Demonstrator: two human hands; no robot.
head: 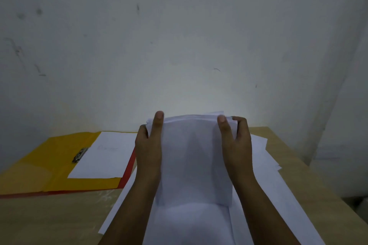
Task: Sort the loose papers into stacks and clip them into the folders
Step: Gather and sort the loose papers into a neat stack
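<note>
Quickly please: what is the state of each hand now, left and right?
Left hand: holds the left edge of the upright paper stack, thumb in front.
Right hand: holds the right edge of the same stack, thumb in front.

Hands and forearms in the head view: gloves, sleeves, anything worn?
Nothing worn that shows. The left hand and right hand are bare, with no gloves, and no rings visible on the fingers. Both forearms are bare to the frame edge: no sleeves, watch or wristband in view.
</note>
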